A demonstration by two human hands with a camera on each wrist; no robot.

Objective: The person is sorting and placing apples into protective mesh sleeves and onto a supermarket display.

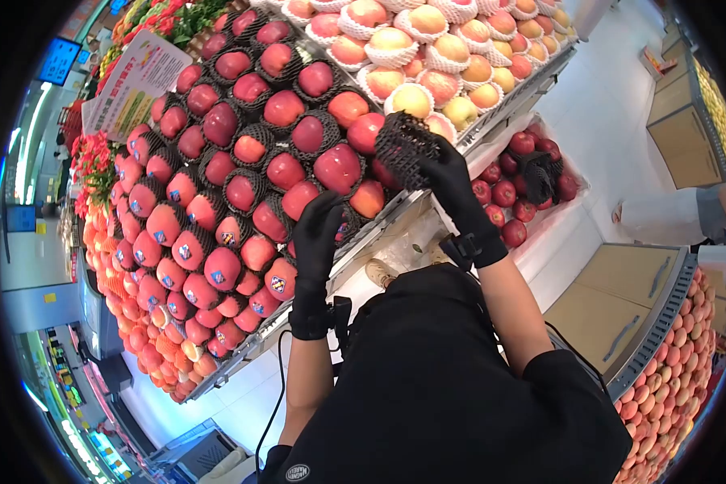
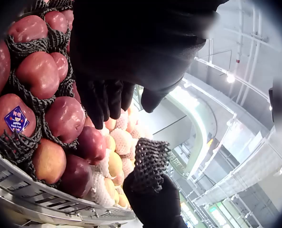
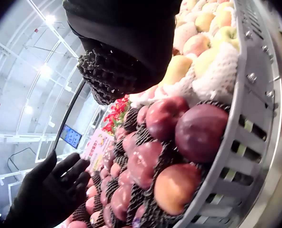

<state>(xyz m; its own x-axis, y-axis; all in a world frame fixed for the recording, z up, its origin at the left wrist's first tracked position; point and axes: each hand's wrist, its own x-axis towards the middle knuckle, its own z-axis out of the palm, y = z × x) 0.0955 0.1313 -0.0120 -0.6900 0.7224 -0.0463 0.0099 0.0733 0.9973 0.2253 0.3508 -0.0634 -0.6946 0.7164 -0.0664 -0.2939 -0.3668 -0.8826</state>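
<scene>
My right hand (image 1: 450,181), in a black glove, grips a black foam fruit net (image 1: 406,147) above the front edge of the display. In the left wrist view the net (image 2: 151,164) stands up from the fingers and looks hollow. My left hand (image 1: 317,238), also gloved in black, hovers over the red apples (image 1: 336,168) with its fingers loosely extended and nothing held. Many of those apples sit in black nets. Close below the right hand, a dark red apple (image 3: 201,133) and an orange-red apple (image 3: 177,188) lie by the crate's rim.
Pale apples in white foam nets (image 1: 411,101) fill the far section. A grey slatted crate edge (image 3: 226,156) borders the display. Below right stands a box of red apples (image 1: 504,194) with black nets (image 1: 540,176) on top. Another fruit stand (image 1: 669,371) is behind at right.
</scene>
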